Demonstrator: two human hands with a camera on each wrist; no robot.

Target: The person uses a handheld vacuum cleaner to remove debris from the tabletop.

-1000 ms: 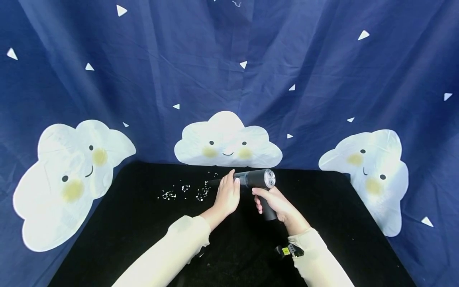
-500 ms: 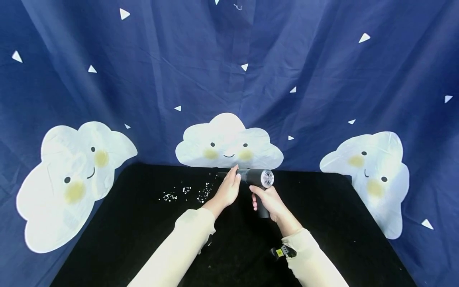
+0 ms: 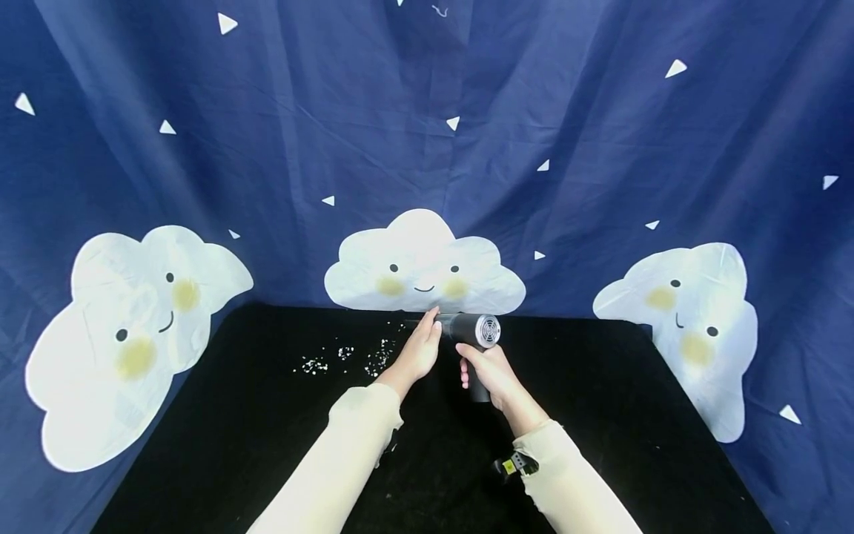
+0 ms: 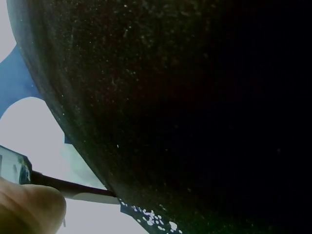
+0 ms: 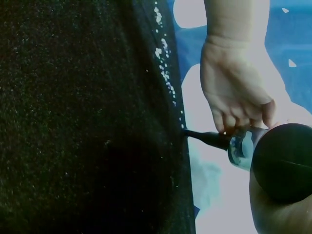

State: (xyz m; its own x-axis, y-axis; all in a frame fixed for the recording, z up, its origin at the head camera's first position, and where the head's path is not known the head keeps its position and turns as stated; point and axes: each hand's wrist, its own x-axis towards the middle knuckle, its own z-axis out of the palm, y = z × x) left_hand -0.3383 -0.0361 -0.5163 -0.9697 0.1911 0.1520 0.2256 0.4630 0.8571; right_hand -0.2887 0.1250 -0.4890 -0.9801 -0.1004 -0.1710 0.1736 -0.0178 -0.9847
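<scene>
We see the right hand (image 3: 490,373) wrapped round the matte handle of a cylindrical grey handheld vacuum (image 3: 475,329). The left hand (image 3: 419,350) curls over its clear front section, near white crumbs (image 3: 347,356) on the black felt counter (image 3: 267,415).

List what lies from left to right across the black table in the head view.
White crumbs → left hand → handheld vacuum, its handle gripped by the right hand.
</scene>
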